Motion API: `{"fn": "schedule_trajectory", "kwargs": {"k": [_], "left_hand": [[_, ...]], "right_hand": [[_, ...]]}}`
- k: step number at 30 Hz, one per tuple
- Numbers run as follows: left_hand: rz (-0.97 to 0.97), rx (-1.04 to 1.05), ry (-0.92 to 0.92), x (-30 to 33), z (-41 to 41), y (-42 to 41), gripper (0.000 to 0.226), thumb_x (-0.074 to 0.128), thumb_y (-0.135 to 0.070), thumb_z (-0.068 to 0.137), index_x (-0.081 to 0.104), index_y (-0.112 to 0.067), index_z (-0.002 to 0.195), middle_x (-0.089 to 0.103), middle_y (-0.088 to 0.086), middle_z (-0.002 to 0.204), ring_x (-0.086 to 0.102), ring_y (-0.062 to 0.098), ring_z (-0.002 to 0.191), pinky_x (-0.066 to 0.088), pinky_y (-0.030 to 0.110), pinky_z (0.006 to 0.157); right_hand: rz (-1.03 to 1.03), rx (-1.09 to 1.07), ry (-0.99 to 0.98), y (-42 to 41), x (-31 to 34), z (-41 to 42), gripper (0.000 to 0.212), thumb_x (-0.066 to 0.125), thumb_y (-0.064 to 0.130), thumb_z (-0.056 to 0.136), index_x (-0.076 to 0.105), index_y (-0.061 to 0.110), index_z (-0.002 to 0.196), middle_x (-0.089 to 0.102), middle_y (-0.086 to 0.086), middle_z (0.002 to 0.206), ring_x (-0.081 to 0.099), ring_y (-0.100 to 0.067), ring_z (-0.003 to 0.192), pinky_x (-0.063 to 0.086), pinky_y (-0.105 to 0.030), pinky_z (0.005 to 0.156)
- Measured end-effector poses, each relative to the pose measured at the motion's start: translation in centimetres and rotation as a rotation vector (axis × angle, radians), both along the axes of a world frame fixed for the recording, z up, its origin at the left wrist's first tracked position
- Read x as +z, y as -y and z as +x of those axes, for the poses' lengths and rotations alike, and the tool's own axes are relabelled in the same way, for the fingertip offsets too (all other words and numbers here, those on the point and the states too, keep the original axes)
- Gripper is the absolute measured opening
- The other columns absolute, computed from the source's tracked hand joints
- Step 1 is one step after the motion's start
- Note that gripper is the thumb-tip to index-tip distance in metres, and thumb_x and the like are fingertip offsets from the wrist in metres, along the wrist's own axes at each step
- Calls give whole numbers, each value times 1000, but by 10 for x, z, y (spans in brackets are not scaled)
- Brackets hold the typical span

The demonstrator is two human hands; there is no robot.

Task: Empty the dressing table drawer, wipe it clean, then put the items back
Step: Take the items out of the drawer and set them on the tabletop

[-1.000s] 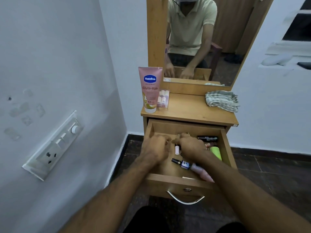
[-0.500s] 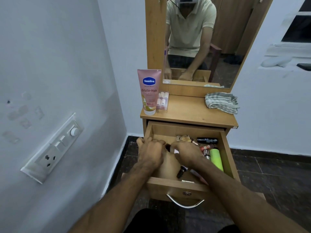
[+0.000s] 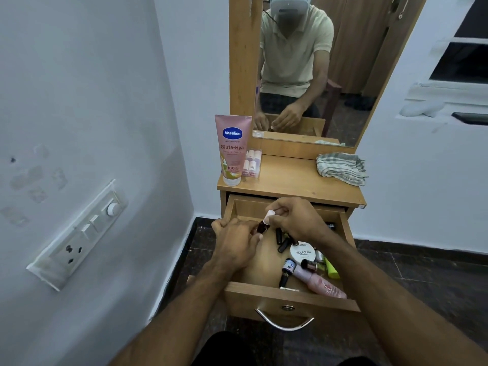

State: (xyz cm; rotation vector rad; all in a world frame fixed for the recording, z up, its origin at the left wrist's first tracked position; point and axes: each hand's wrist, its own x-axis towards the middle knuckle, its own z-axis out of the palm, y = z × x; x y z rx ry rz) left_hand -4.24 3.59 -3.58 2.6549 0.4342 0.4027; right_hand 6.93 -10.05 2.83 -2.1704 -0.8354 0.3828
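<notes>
The wooden drawer (image 3: pixel 290 297) of the dressing table is pulled out, with several cosmetics inside. My left hand (image 3: pixel 235 247) holds a small dark red nail polish bottle (image 3: pixel 262 227) above the drawer's left side. My right hand (image 3: pixel 295 217) pinches a small white tube (image 3: pixel 268 215) just above that bottle. In the drawer lie black lipstick tubes (image 3: pixel 282 241), a round white nail polish remover tub (image 3: pixel 303 252), a blue-labelled bottle (image 3: pixel 287 270), a pink tube (image 3: pixel 319 282) and a green item (image 3: pixel 331 269). A striped cloth (image 3: pixel 342 167) lies on the tabletop's right side.
A pink Vaseline tube (image 3: pixel 232 149) stands at the tabletop's (image 3: pixel 290 180) left, beside a clear pack of small bottles (image 3: pixel 252 163). A mirror (image 3: pixel 317 67) rises behind. A wall with a switch panel (image 3: pixel 79 239) is close on the left. Dark tiled floor surrounds the table.
Both hands rose out of the drawer, each holding a small item. More cosmetics in the drawer are uncovered. The camera tilted down slightly.
</notes>
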Motion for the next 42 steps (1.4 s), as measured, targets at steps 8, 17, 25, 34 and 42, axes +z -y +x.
{"fn": "schedule_trajectory", "kwargs": {"k": [8, 17, 25, 34, 42], "left_hand": [[-70, 2, 130, 2, 0, 1, 30, 57, -41, 96, 63, -35, 125, 64, -17, 106, 42, 2, 101, 13, 32, 80], [-168, 46, 132, -2, 1, -1, 43, 44, -36, 103, 47, -32, 146, 64, -9, 113, 44, 6, 109, 23, 37, 94], [-7, -24, -116, 4, 2, 3, 72, 51, -54, 96, 22, -31, 158, 42, -3, 155, 29, 17, 145, 12, 47, 116], [130, 3, -25, 12, 36, 5, 62, 51, -49, 94, 32, -33, 151, 42, -9, 153, 34, 13, 139, 10, 45, 117], [79, 65, -32, -4, 40, 4, 49, 50, -42, 93, 43, -38, 141, 49, -16, 141, 38, 8, 132, 12, 40, 113]], "right_hand": [[75, -91, 1, -6, 8, -5, 20, 85, 37, 81, 74, 21, 86, 76, 2, 72, 73, -19, 68, 61, -38, 69], [130, -39, -82, -11, 13, -3, 24, 77, 16, 89, 74, 23, 112, 77, 4, 94, 74, -24, 86, 62, -45, 79], [17, -262, 343, -32, 50, 50, 35, 71, 31, 93, 68, 26, 128, 73, 5, 109, 65, -16, 93, 54, -37, 84], [-55, -305, 336, -66, 35, 88, 45, 76, 24, 90, 63, 31, 133, 74, 7, 113, 66, -17, 100, 54, -36, 85], [-11, -362, 325, -96, 31, 113, 30, 73, 24, 92, 64, 27, 121, 72, 6, 109, 64, -15, 94, 51, -33, 77]]}}
